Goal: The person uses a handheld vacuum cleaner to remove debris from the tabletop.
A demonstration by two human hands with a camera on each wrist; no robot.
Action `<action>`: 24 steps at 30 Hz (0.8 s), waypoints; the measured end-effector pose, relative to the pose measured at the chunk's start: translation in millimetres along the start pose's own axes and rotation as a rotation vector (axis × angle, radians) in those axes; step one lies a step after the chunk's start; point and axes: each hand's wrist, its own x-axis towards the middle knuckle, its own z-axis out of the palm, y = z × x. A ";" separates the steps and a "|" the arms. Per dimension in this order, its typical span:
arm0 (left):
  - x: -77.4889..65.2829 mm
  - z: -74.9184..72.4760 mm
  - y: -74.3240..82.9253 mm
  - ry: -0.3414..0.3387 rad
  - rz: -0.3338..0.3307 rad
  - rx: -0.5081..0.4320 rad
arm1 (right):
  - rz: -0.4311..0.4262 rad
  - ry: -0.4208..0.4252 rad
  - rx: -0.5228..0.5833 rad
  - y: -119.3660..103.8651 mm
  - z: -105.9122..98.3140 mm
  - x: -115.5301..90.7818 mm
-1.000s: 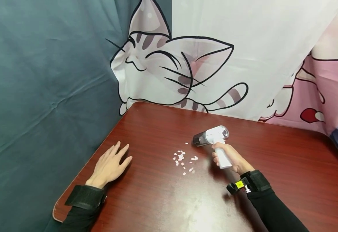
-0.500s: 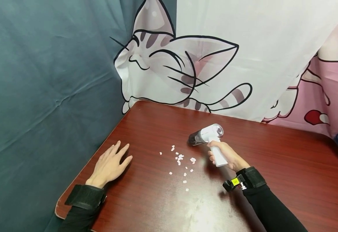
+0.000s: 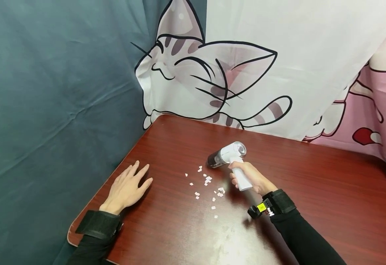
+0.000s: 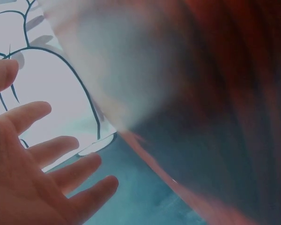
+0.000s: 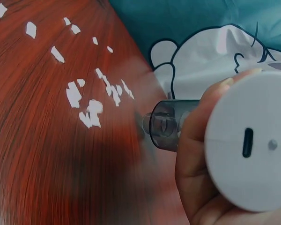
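My right hand (image 3: 253, 178) grips the handle of a white handheld vacuum cleaner (image 3: 230, 151) above the table. Its dark see-through nozzle (image 3: 214, 159) points left and slightly down, just beyond a scatter of small white paper scraps (image 3: 207, 179). From the right wrist, the round handle base (image 5: 246, 187) with a slot fills the right side, fingers wrapped behind it; the clear nozzle end (image 5: 164, 125) is close to several scraps (image 5: 73, 94). Over by the left table edge, my left hand (image 3: 124, 191) lies palm down with fingers spread, holding nothing. The left wrist view shows its fingers (image 4: 61, 146) extended.
The reddish-brown wooden table (image 3: 166, 228) has a rounded left edge. Behind it hangs a white cloth (image 3: 305, 81) printed with a cartoon cat, and a blue-green curtain (image 3: 57, 92) covers the left side. A pink printed cloth (image 3: 361, 114) hangs at the right.
My right hand has brought the vacuum cleaner leftward. The paper scraps have shifted and spread out, some to the left and some nearer the front. My left hand stays in place.
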 end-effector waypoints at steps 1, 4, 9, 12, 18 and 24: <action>-0.3 0.1 0.1 0.001 0.001 0.001 | -0.002 -0.001 -0.004 0.2 1.3 0.8; -1.2 0.1 0.4 0.010 0.008 0.004 | -0.004 -0.009 -0.016 -0.1 7.3 4.7; -3.4 0.1 -0.2 0.021 0.007 0.005 | 0.006 0.021 -0.101 -5.7 23.0 14.1; -4.8 0.8 -1.4 0.014 0.003 -0.001 | 0.016 0.048 -0.184 -11.5 31.6 18.2; -7.2 0.2 -3.2 0.009 -0.008 -0.010 | 0.029 0.024 -0.287 -23.4 42.0 20.9; -8.5 -2.8 -4.8 0.010 -0.021 -0.007 | 0.061 -0.027 -0.311 -27.0 56.8 21.7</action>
